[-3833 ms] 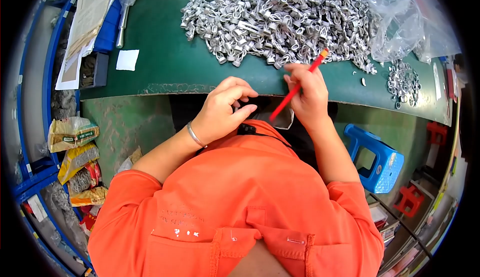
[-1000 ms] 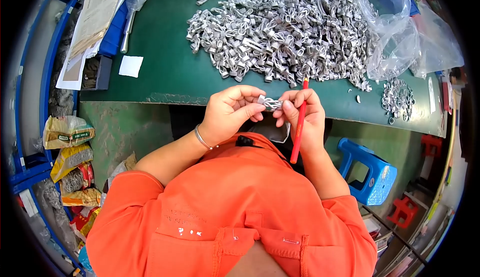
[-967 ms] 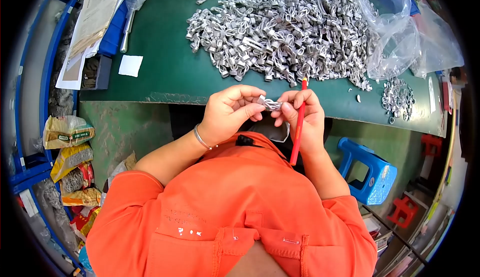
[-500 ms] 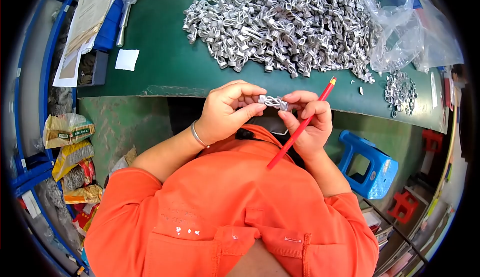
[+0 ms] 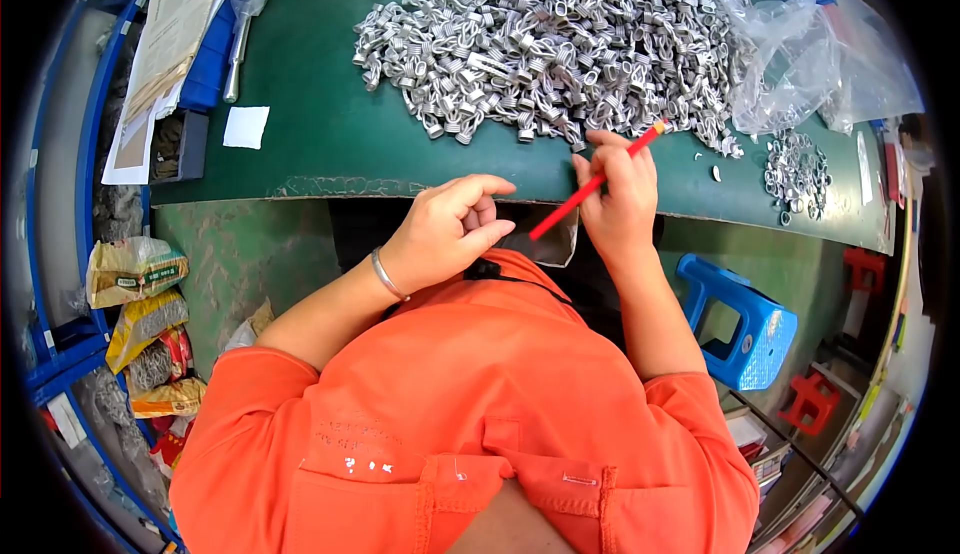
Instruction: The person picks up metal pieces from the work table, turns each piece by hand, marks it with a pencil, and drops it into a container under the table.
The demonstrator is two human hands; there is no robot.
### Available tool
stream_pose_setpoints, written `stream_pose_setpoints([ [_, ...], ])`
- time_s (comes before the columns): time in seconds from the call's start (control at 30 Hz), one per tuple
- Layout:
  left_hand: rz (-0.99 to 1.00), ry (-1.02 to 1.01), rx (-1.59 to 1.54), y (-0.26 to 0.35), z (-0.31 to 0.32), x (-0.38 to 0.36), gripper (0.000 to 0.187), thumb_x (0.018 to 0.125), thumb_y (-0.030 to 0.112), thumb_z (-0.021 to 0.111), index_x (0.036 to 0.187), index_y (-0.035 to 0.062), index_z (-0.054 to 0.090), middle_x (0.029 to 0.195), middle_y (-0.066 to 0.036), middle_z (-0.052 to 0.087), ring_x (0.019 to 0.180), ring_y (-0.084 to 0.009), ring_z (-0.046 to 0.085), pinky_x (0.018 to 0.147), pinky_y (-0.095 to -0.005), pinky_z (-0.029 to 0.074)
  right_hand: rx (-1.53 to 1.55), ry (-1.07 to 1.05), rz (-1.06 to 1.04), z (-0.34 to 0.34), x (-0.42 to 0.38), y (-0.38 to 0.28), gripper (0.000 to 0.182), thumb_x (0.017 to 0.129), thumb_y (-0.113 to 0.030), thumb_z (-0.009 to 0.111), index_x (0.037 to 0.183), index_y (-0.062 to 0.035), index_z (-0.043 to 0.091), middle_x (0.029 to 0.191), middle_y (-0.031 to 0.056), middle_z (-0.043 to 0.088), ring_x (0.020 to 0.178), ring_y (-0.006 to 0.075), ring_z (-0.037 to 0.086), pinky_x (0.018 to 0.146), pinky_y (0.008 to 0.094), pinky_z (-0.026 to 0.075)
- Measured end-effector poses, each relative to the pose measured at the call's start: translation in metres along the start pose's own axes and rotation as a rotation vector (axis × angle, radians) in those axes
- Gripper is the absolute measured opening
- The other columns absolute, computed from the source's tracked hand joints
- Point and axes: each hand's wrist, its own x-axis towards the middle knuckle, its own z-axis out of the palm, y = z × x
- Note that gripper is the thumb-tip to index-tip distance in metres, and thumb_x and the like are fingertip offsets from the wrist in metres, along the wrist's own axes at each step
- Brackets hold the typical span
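Observation:
My left hand (image 5: 450, 226) hovers in front of my chest, just short of the table edge. Its thumb and forefinger are apart, with nothing between them. In my right hand (image 5: 617, 186) is a slim red pencil-like stick (image 5: 580, 194) with a yellow tip, held slantwise across the fingers. The thumb and fingertips of that hand are right at the near edge of a large pile of small grey metal pieces (image 5: 560, 44), each with loops and a ribbed band.
On the green table (image 5: 310, 144) lie a white paper square (image 5: 246, 127), a cluster of small metal rings (image 5: 797, 176) and clear plastic bags (image 5: 800, 64). A blue stool (image 5: 745, 329) stands right of me. Shelving with several colourful sacks (image 5: 138, 272) is on the left.
My right hand has moved forward to the pile, keeping the red stick. The looped metal piece held between both hands no longer shows there. My left hand stays nearly in place, now without it.

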Motion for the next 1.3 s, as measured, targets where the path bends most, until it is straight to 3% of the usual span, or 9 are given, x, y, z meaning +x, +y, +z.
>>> stream_pose_setpoints([
  [0.07, 0.027, 0.013, -0.021, 0.002, 0.002, 0.002, 0.028, 0.077, 0.001, 0.069, 0.103, -0.0013, 0.059, 0.07, -0.003, 0.056, 0.054, -0.0076, 0.052, 0.051, -0.0219, 0.044, -0.077, -0.033, -0.012, 0.002, 0.004, -0.003, 0.026, 0.065, 0.001, 0.072, 0.077, -0.0065, 0.05, 0.086, 0.0067, 0.062, 0.078, 0.0287, 0.055, 0.066, 0.0387, 0.041],
  [0.2, 0.03, 0.019, -0.008, 0.001, 0.002, 0.002, 0.03, 0.076, 0.0, 0.068, 0.104, -0.0013, 0.059, 0.072, -0.004, 0.057, 0.056, -0.0075, 0.053, 0.053, -0.022, 0.046, -0.113, -0.002, -0.059, 0.004, 0.004, 0.002, 0.025, 0.064, 0.001, 0.071, 0.077, -0.008, 0.051, 0.081, 0.0024, 0.061, 0.074, 0.027, 0.053, 0.061, 0.0378, 0.038],
  [0.3, -0.043, 0.049, -0.113, -0.007, 0.005, 0.005, 0.031, 0.08, -0.002, 0.066, 0.11, -0.003, 0.056, 0.08, -0.002, 0.059, 0.063, -0.0058, 0.057, 0.059, -0.0198, 0.049, 0.042, 0.077, -0.084, 0.005, -0.002, -0.001, 0.028, 0.064, 0.006, 0.07, 0.076, -0.0076, 0.048, 0.082, 0.0057, 0.062, 0.073, 0.0265, 0.057, 0.064, 0.0369, 0.041],
  [0.37, -0.026, 0.152, -0.379, -0.012, 0.011, 0.008, 0.031, 0.083, -0.001, 0.065, 0.111, -0.0053, 0.054, 0.088, -0.007, 0.062, 0.071, -0.0122, 0.063, 0.067, -0.0235, 0.053, 0.252, 0.085, -0.092, 0.002, -0.006, -0.012, 0.033, 0.062, 0.011, 0.07, 0.076, -0.007, 0.045, 0.085, 0.0097, 0.064, 0.075, 0.0275, 0.06, 0.066, 0.0356, 0.046],
  [0.53, -0.226, 0.039, -0.536, 0.0, 0.004, 0.014, 0.024, 0.085, -0.003, 0.061, 0.108, -0.0068, 0.056, 0.095, -0.012, 0.064, 0.08, -0.0181, 0.066, 0.071, -0.0262, 0.055, 0.337, 0.089, -0.216, 0.0, -0.008, -0.025, 0.035, 0.063, 0.011, 0.072, 0.076, -0.0058, 0.043, 0.089, 0.0116, 0.064, 0.073, 0.0274, 0.058, 0.065, 0.0346, 0.048],
  [0.73, -0.063, 0.07, -0.496, -0.001, 0.002, 0.009, 0.018, 0.085, -0.005, 0.059, 0.103, -0.007, 0.057, 0.094, -0.012, 0.065, 0.08, -0.0176, 0.066, 0.07, -0.0262, 0.056, 0.948, -0.062, 0.541, -0.001, -0.017, -0.026, 0.021, 0.086, 0.004, 0.059, 0.091, -0.0032, 0.04, 0.099, 0.0154, 0.06, 0.073, 0.0133, 0.059, 0.065, 0.0233, 0.05],
  [0.83, 0.049, 0.106, -0.423, 0.002, 0.004, 0.008, 0.017, 0.084, -0.007, 0.059, 0.101, -0.0073, 0.057, 0.093, -0.011, 0.063, 0.079, -0.017, 0.066, 0.071, -0.0263, 0.056, 1.296, -0.188, 0.625, -0.003, -0.016, -0.023, 0.02, 0.087, 0.004, 0.058, 0.09, -0.0038, 0.04, 0.1, 0.0155, 0.06, 0.074, 0.0123, 0.059, 0.066, 0.0233, 0.05],
  [1.0, 0.266, 0.125, -0.184, 0.006, 0.001, 0.009, 0.017, 0.08, -0.01, 0.062, 0.096, -0.0076, 0.058, 0.095, -0.012, 0.059, 0.081, -0.0165, 0.065, 0.075, -0.027, 0.056, 1.257, -0.082, 0.501, 0.001, -0.02, -0.024, 0.027, 0.082, 0.009, 0.061, 0.089, -0.0045, 0.039, 0.102, 0.0173, 0.058, 0.076, 0.0126, 0.059, 0.067, 0.0242, 0.051],
  [1.3, 0.138, 0.077, -0.158, 0.005, 0.004, 0.008, 0.017, 0.08, -0.007, 0.064, 0.096, -0.0058, 0.061, 0.095, -0.011, 0.064, 0.082, -0.0148, 0.065, 0.072, -0.0254, 0.055, 1.01, 0.009, 0.193, -0.006, -0.019, -0.034, 0.044, 0.071, 0.009, 0.073, 0.092, -0.0058, 0.038, 0.096, 0.018, 0.062, 0.079, 0.0172, 0.06, 0.071, 0.026, 0.052],
])
